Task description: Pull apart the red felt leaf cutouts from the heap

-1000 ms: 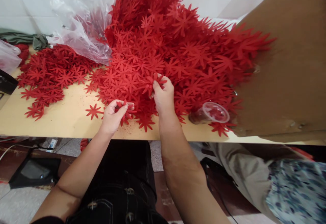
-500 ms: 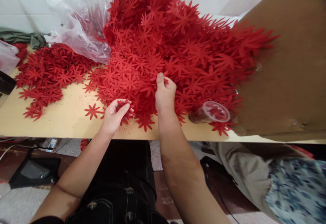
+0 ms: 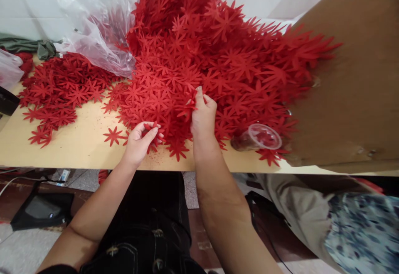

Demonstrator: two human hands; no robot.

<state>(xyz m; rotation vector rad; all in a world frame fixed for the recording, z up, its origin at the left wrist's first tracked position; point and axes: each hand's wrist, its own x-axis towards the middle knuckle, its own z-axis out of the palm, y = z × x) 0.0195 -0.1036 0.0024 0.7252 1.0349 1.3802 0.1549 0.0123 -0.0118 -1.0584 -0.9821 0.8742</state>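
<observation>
A large heap of red star-shaped petal pieces [image 3: 174, 66] covers the middle of the pale table [image 3: 90, 141]. At the heap's front edge, my left hand [image 3: 141, 141] is closed on red petal pieces, thumb pressed over them. My right hand [image 3: 203, 110] is at the front middle of the heap, its thumb and fingers pinched on a red petal piece that hangs to the left of the thumb. One loose red piece [image 3: 113, 136] lies flat on the table to the left of my left hand.
A clear plastic cup [image 3: 263, 137] lies tilted at the front right, beside a large cardboard sheet [image 3: 346, 83]. Clear plastic bags [image 3: 96, 37] and a smaller red pile [image 3: 65, 87] are at the left. Another person's patterned clothing [image 3: 364, 228] shows at the lower right.
My right hand has shifted slightly right, and a red piece now shows more clearly at its fingers. My left hand has stayed nearly still.
</observation>
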